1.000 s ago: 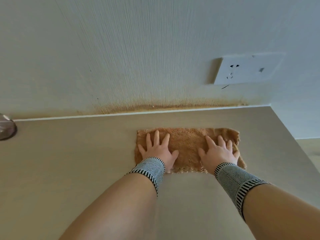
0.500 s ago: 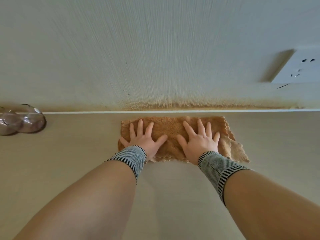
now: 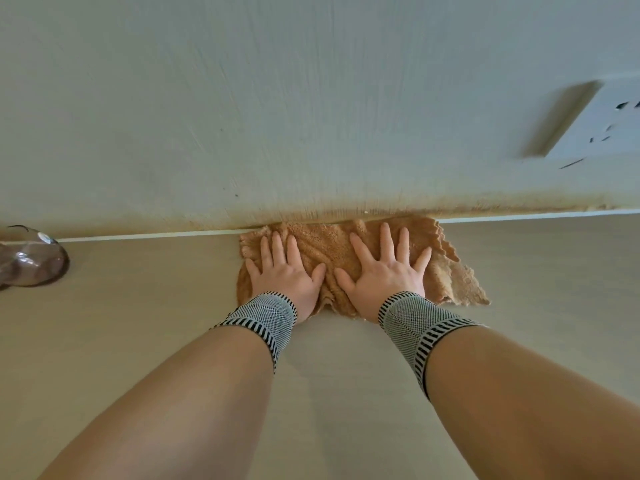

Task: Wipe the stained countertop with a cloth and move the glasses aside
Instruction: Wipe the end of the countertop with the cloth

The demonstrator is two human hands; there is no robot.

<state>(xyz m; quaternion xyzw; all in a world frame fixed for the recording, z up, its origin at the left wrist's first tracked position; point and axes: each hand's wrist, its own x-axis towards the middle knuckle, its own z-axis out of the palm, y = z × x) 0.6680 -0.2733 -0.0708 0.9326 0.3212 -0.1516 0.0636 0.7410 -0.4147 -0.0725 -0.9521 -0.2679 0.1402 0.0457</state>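
Compared with half a second ago, both hands and the cloth (image 3: 332,251) sit farther up the frame: the cloth's far edge now touches the base of the wall (image 3: 311,98), where earlier a strip of bare countertop separated them. Its right corner trails loose toward the right of centre, rumpled and not under either palm.

Left hand (image 3: 285,271): flat on the left half of the cloth, fingers straight and slightly spread, pressing down, nothing gripped. Right hand (image 3: 386,271): same posture on the right half, fingers splayed wider, palm down, nothing gripped. Thumbs point toward each other, apart, with bunched cloth between them. Each wrist carries a grey knit band with a black-and-white striped edge (image 3: 266,317).

Countertop (image 3: 138,341): beige, fills the lower half of the frame. Orange-brown staining (image 3: 519,206) runs along the wall base from above the cloth out to the right edge.

Glass (image 3: 34,261): tinted, at the left edge of the frame, on the countertop near the wall, well apart from the cloth. Partly cut off by the frame edge; possibly more than one, cannot tell.

Wall socket (image 3: 602,126): white, upper right of the frame, blurred.
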